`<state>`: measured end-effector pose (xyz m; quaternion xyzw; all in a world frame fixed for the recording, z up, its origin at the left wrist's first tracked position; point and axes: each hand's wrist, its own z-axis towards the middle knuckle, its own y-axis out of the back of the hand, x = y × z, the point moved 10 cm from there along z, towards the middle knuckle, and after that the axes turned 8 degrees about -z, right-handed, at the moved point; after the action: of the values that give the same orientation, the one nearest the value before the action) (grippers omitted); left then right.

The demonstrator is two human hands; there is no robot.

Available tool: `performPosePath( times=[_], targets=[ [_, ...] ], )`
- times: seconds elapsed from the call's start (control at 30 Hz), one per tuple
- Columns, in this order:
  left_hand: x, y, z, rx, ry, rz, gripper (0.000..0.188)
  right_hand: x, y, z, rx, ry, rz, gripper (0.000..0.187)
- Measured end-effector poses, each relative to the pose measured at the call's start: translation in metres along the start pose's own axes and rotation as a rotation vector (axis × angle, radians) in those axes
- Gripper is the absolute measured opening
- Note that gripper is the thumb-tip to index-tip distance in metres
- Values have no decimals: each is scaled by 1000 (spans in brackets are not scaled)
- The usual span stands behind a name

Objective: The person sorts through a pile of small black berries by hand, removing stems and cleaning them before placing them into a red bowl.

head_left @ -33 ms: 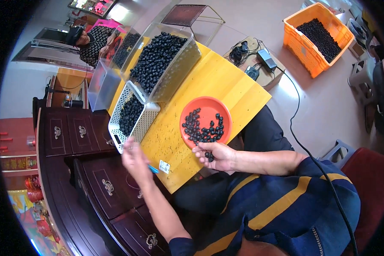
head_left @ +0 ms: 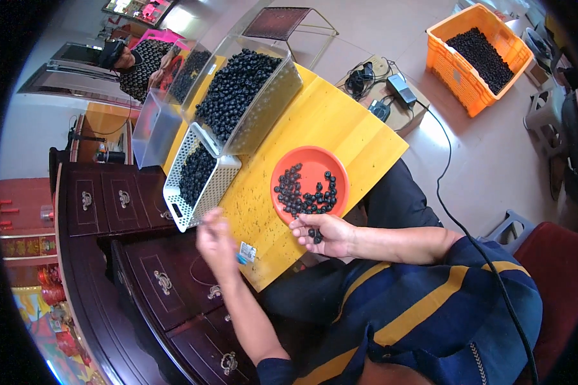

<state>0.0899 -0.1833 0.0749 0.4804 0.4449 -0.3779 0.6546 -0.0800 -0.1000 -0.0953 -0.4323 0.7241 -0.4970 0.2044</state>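
My right hand [head_left: 324, 232] is curled around several small black balls [head_left: 315, 235] that look like berries, just in front of a red round bowl [head_left: 311, 157]. More of these balls lie loose in the bowl. My left hand [head_left: 216, 247], smeared by motion, is over the table's left edge, below a white perforated basket [head_left: 221, 183] partly filled with black balls. Its fingers are too blurred to read. A small blue item [head_left: 241, 258] shows beside it, next to a white label [head_left: 248, 251] on the tabletop.
A clear plastic bin [head_left: 273, 96] heaped with black balls stands on the yellow table [head_left: 340, 115], which is strewn with dark crumbs. Another person [head_left: 141, 67] works at the far left. An orange crate [head_left: 453, 83], a cable [head_left: 448, 160] and dark wooden drawers [head_left: 167, 276] surround the table.
My left hand has shifted a little right and down, away from the white basket's near end. My right hand and the containers stay where they were.
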Motion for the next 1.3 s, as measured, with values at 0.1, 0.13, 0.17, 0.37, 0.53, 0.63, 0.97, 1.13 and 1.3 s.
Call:
performPosePath(
  times=[0.1, 0.13, 0.17, 0.37, 0.53, 0.63, 0.97, 1.13, 1.3],
  targets=[
    [20, -48, -56, 246, 7, 145, 19, 1, 0, 6, 8, 15, 50, 29],
    [22, -63, -73, 305, 9, 204, 21, 0, 0, 6, 8, 9, 48, 29],
    [17, -81, -85, 337, 29, 214, 24, 5, 0, 6, 30, 45, 61, 29],
    [19, -107, -115, 369, -87, 440, 36, -3, -6, 12, 44, 62, 93, 29],
    [13, -99, -126, 307, -158, 505, 39, -12, -14, 3, 30, 41, 23, 31],
    [13, -95, -129, 312, -97, 541, 38, -15, -21, -1, 65, 44, -29, 32],
    [12, -74, -137, 232, -165, 519, 26, -24, -32, -1, 125, 29, -61, 30],
    [10, -68, -141, 224, -207, 532, 24, -34, -21, 6, 113, -32, -64, 28],
    [-3, -54, -136, 164, -178, 509, 28, -45, -8, 3, 28, -60, -86, 25]
  ],
)
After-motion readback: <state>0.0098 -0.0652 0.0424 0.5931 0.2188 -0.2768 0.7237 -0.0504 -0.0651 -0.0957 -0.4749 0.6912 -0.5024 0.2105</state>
